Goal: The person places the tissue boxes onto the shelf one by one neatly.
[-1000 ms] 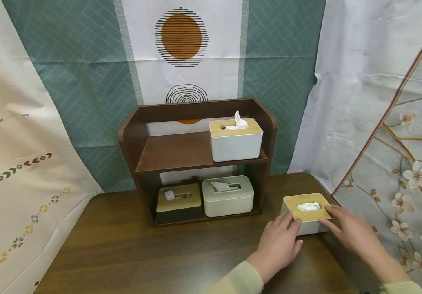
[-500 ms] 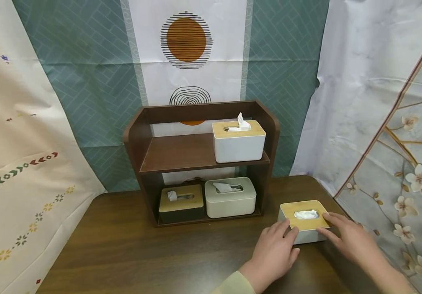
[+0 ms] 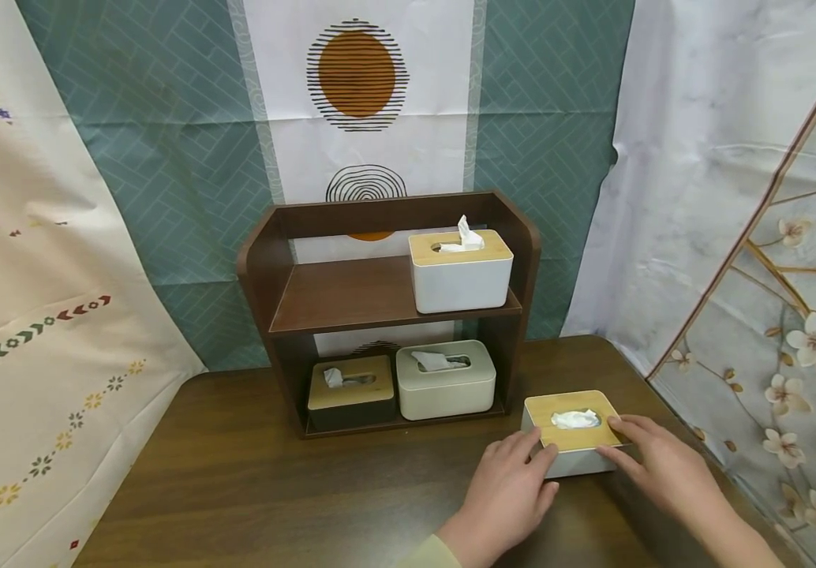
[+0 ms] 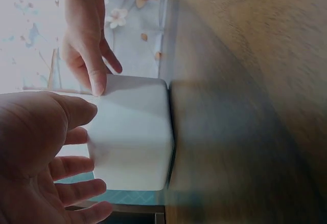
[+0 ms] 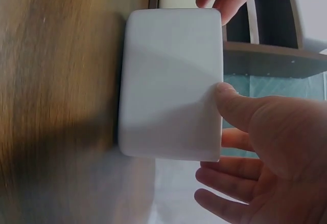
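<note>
A white tissue box (image 3: 582, 464) with a light wooden lid sits low at the table's right side, a white tissue in its oval slot. My left hand (image 3: 503, 497) holds its left front corner, fingers along the left side and thumb by the front. On the opposite corner, my right hand (image 3: 664, 465) grips with the thumb at the upper front edge and fingers over the right side. In the left wrist view, the plain white wall of the box (image 4: 135, 132) shows between both hands. The right wrist view has the right thumb (image 5: 232, 101) pressed to the box's top edge.
Left of the hands stands a dark brown two-tier shelf (image 3: 351, 323). A taller white tissue box (image 3: 461, 285) with a wooden lid is on its upper tier. Below are a black, wooden-lidded tissue box (image 3: 351, 412) and a cream tissue box (image 3: 447, 398). Patterned cloths hang around the table (image 3: 252, 489).
Both hands have moved the white tissue box to the left and a little nearer to me, keeping their hold on its two sides. The boxes on the shelf stay put.
</note>
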`<control>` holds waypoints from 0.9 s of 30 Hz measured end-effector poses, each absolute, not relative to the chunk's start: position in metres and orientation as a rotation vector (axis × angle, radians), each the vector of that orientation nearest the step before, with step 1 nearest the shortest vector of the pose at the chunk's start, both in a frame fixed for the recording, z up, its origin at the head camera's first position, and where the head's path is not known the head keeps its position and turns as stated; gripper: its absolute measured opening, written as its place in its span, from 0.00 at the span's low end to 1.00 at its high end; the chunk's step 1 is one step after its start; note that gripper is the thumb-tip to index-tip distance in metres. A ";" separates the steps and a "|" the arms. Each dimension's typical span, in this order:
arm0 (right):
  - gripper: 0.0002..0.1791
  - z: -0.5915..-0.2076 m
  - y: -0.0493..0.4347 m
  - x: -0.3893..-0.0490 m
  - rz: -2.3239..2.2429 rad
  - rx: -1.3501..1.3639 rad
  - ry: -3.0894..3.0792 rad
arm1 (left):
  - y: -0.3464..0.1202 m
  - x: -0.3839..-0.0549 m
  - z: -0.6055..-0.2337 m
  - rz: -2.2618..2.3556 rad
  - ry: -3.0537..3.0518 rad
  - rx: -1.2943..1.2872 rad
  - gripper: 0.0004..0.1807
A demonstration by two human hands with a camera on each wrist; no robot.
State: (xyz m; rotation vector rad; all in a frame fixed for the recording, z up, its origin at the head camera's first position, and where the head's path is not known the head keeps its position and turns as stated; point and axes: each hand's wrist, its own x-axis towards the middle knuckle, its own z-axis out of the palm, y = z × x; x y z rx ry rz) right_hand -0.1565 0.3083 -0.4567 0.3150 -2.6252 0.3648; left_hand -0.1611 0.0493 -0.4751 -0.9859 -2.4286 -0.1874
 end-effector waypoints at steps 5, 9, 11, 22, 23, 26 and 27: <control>0.27 -0.458 0.300 -0.156 0.364 0.328 -2.605 | 0.038 -0.160 -0.475 -0.211 -2.428 -0.985 0.21; 0.28 -0.458 0.292 -0.155 0.399 0.309 -2.630 | 0.028 -0.160 -0.474 -0.232 -2.427 -0.977 0.19; 0.28 -0.458 0.288 -0.154 0.407 0.321 -2.609 | 0.024 -0.160 -0.475 -0.252 -2.421 -0.973 0.19; 0.25 -0.461 0.267 -0.153 0.427 0.387 -2.533 | 0.001 -0.157 -0.477 -0.321 -2.449 -0.966 0.17; 0.25 -0.461 0.265 -0.153 0.426 0.389 -2.531 | -0.001 -0.157 -0.477 -0.326 -2.459 -0.964 0.16; 0.25 -0.461 0.259 -0.152 0.419 0.396 -2.517 | -0.007 -0.155 -0.476 -0.353 -2.485 -0.955 0.15; 0.25 -0.461 0.257 -0.152 0.421 0.400 -2.513 | -0.009 -0.155 -0.477 -0.361 -2.492 -0.950 0.15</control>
